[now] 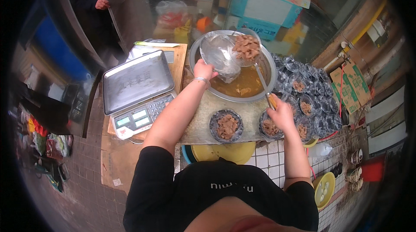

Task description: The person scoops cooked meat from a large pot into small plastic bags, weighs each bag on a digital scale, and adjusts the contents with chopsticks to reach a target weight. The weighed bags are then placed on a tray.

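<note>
Over a large metal basin (pixel 274 79) of brown broth (pixel 224 85), my left hand (pixel 204 71) grips a clear, crinkled plastic bowl or lining (pixel 216 50); which of these it is, I cannot tell. My right hand (pixel 281 113) holds the handle of a skimmer (pixel 261 77). Its wire basket is heaped with sliced cooked meat (pixel 246 47) and hangs above the basin's far right side, close to the clear plastic. Below the basin, a dark plastic-lined bowl (pixel 226 126) of meat sits on the table. Another meat-filled bowl (pixel 270 127) lies partly behind my right hand.
Many lined bowls (pixel 320 85) crowd the right, several with meat. A digital scale (pixel 139 95) with a metal tray stands left on a wooden board (pixel 182 50). Cardboard boxes (pixel 269 7) show beyond the basin. A person's hand (pixel 102 3) touches a door edge, upper left.
</note>
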